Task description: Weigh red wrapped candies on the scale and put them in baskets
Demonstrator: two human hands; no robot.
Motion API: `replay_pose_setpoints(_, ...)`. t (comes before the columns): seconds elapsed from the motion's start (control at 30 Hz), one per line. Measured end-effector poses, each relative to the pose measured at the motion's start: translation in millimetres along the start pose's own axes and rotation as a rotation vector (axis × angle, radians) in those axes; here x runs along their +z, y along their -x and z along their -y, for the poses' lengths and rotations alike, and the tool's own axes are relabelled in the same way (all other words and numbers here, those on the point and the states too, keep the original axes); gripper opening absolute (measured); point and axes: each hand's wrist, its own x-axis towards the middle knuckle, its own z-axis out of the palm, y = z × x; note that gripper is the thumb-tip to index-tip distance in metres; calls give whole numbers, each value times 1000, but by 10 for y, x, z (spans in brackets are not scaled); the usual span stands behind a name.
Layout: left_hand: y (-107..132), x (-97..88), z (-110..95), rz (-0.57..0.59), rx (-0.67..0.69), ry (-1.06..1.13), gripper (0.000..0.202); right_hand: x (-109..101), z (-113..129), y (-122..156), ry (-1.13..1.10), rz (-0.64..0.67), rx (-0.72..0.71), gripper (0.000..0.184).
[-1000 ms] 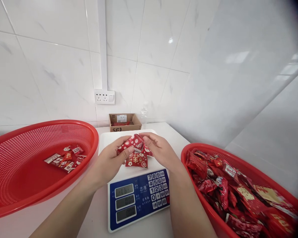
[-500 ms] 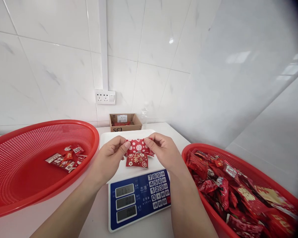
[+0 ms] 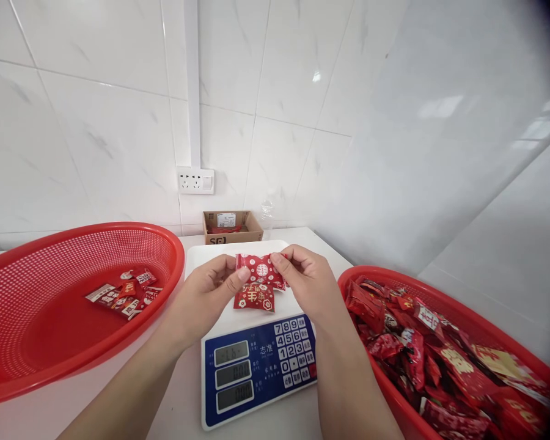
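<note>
Between my left hand and my right hand is a small red candy packet with white blossoms and a round white emblem. Each hand pinches one side of it, thumb on top. Just below, a second red packet with pale characters lies on the white pan of the digital scale. Part of that second packet is hidden behind the held one. Whether the held packet touches the pan I cannot tell. The scale has a blue panel with several keys and three grey displays.
A red mesh basket on the left holds several packets. Another red basket on the right is heaped with red packets. Behind the scale stands a cardboard box near the tiled wall, below a socket.
My left thumb has slid further across the held packet. The packet looks slightly raised and shifted right. The second packet and both baskets stay in place.
</note>
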Motion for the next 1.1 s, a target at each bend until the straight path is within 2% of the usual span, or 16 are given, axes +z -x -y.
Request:
replay_pose_setpoints(0.1, 19, 20, -33, 75, -19, 70, 33, -26, 23, 25, -37, 17, -6, 33)
replay_pose_setpoints(0.3, 55, 27, -42, 19, 76, 214, 29, -95, 97, 105, -139, 269, 19, 32)
replay_pose_setpoints(0.5, 111, 39, -105, 90, 86, 198, 22, -109, 173, 168, -140, 194, -100, 25)
replay_pose_setpoints(0.67, 123, 59, -142, 85, 45, 212, 22, -102, 173, 186, -158, 290, -44, 23)
replay_pose_setpoints(0.77, 141, 53, -146, 78, 57, 188, 18, -101, 166, 192, -106, 249, -33, 17)
replay_pose_setpoints(0.87, 161, 66, -150, 86, 71, 134, 14, -97, 160, 199, -96, 143, -126, 13)
replay_pose_setpoints(0.97, 179, 96, -158, 17, 89, 83, 18, -91, 148, 207, -133, 107, -250, 3)
replay_pose_setpoints(1.1, 213, 107, -162, -51, 215, 110, 16, -91, 129, 211, -165, 87, -320, 9)
